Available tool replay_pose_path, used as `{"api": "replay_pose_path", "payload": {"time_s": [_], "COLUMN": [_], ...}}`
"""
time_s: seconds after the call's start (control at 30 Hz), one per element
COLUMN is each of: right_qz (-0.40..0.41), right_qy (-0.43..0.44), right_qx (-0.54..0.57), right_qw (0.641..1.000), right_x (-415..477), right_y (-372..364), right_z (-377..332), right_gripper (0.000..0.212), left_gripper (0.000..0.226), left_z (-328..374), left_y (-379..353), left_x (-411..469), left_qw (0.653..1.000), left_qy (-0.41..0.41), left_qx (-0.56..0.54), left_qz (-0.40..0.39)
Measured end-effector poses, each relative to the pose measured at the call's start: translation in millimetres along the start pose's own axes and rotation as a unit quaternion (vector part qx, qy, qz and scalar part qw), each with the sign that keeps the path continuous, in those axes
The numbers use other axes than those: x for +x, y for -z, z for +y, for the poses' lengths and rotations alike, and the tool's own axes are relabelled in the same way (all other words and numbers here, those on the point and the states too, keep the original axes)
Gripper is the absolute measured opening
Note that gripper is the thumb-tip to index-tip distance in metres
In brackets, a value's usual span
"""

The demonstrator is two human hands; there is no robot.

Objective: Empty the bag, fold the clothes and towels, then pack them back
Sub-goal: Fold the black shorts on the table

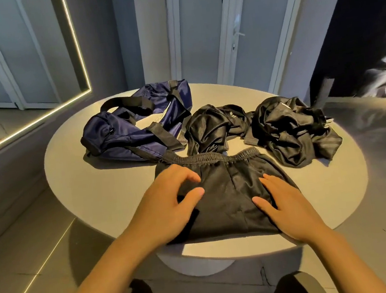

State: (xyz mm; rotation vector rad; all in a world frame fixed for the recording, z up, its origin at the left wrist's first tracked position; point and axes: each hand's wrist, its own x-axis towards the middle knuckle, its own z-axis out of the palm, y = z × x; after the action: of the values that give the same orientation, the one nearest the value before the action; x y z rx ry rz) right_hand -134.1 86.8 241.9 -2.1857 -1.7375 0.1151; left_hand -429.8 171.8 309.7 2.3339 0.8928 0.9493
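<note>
Black shorts (226, 191) with an elastic waistband lie spread flat at the near side of the round table (89, 183). My left hand (167, 205) rests on their left part with its fingers slightly bent. On the right part lies my right hand (289, 210), fingers straight and flat on the cloth. A navy bag (133, 126) with black straps sits slumped and open at the far left. Two crumpled black garments lie behind the shorts, one in the middle (211, 127) and one at the right (292, 129).
A lit mirror (19, 65) leans on the wall at the left. Tall white doors stand behind the table. A grey bed or sofa surface (379, 128) borders the table on the right. The floor below is tiled.
</note>
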Motion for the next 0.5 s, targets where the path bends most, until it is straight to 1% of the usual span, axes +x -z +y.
{"api": "replay_pose_path", "payload": {"time_s": [0.03, 0.1, 0.17, 0.23, 0.33, 0.4, 0.47, 0.5], "right_qz": [-0.001, -0.007, -0.01, -0.009, -0.011, 0.018, 0.068, 0.076], "right_qy": [0.0, -0.004, -0.005, -0.007, -0.012, -0.013, 0.025, 0.051], "right_qx": [0.0, 0.0, 0.0, 0.017, 0.057, 0.083, 0.079, 0.071], "right_qw": [1.0, 1.0, 1.0, 1.0, 0.998, 0.996, 0.994, 0.993], "right_x": [-0.2, -1.6, -2.9, -3.9, -4.7, -4.7, -2.3, -0.1], "right_y": [0.0, 2.7, 6.5, 11.7, 19.5, 24.5, 28.5, 27.7], "right_z": [0.0, 1.7, 8.1, 15.2, 15.9, 2.3, -23.7, -38.5], "right_gripper": [0.083, 0.082, 0.082, 0.08, 0.075, 0.074, 0.074, 0.075], "left_gripper": [0.033, 0.064, 0.085, 0.093, 0.092, 0.093, 0.096, 0.099], "left_z": [4.6, 0.8, -15.0, -32.4, -33.9, -23.1, -10.1, -4.4], "left_y": [-10.7, -29.2, -38.2, -41.3, -43.5, -50.8, -60.8, -65.6], "left_x": [8.2, 19.6, 21.5, 15.6, 0.3, -13.6, -24.0, -27.8], "left_qw": [0.997, 0.972, 0.945, 0.932, 0.939, 0.943, 0.944, 0.944], "left_qy": [-0.014, 0.007, 0.04, 0.044, 0.046, 0.065, 0.098, 0.114], "left_qx": [0.055, 0.173, 0.215, 0.22, 0.212, 0.228, 0.247, 0.251], "left_qz": [-0.05, -0.161, -0.245, -0.284, -0.269, -0.235, -0.195, -0.18]}}
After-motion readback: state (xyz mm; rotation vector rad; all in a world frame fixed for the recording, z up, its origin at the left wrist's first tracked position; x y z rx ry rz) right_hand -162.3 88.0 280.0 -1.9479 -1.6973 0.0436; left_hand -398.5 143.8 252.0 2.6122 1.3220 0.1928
